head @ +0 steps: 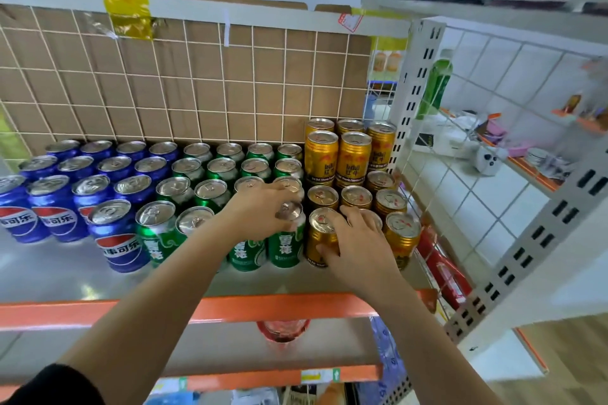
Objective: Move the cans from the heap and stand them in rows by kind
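One wide-angle camera on the person's head looks forward and steeply down onto a white metal shelf with an orange front lip (pixel 49 273). It sits close. Both forearms enter from the bottom edge, and the left hand (pixel 260 209), gripping a green drink can (pixel 286 248), and the right hand (pixel 358 240), gripping a gold drink can (pixel 316 239), fall at centre. A brown cardboard-backed wire grid (pixel 197 82) faces the lens.

Leftmost blue can (pixel 8 207) cut by the edge, green can (pixel 246 255) top hidden under left hand (pixel 260 210).
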The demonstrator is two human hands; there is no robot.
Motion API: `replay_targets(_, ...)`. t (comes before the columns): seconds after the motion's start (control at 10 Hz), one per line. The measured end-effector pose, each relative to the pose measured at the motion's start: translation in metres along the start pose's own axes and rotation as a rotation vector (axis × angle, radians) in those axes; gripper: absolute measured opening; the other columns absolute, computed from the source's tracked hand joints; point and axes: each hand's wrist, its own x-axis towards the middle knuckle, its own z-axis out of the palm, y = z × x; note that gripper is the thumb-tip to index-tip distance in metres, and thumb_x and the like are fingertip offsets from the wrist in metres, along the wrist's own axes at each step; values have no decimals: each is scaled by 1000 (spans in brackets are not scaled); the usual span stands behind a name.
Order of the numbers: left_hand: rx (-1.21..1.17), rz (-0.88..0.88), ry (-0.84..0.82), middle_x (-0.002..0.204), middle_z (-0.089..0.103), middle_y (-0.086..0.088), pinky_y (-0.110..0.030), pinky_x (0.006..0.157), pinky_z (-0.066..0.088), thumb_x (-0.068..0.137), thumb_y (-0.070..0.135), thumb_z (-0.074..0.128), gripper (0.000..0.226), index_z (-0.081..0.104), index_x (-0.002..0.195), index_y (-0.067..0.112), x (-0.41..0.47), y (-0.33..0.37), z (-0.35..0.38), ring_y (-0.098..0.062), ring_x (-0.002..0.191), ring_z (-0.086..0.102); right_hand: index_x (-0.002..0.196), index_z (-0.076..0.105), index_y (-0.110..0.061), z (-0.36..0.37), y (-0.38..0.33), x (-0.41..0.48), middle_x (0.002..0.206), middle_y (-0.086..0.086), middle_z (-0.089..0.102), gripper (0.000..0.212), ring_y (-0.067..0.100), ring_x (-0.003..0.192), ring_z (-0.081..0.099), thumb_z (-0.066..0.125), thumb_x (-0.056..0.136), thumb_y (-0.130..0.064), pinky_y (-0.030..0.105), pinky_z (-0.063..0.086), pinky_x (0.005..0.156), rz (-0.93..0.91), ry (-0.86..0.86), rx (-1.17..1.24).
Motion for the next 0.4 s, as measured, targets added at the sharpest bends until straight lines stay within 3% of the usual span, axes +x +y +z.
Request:
replay_targets(0.2,1,-14,26,142,41,6,-38,89,45,88,40,55,53,40,139,32,-8,9,8,-21,124,44,139,33,-22,7,-5,-4,147,3,33,55,27,138,22,52,90,-39,39,19,113,-31,-13,27)
replay_targets(0.4,-104,-35,108,152,29,4,-37,105,37,89,39,57,61,32,144,28,-33,3,11,-20,137,32,139,35,-21,12,-14,-14,148,4,31,52,27,137,25,50,91,-36,41,20,114,-58,9,40)
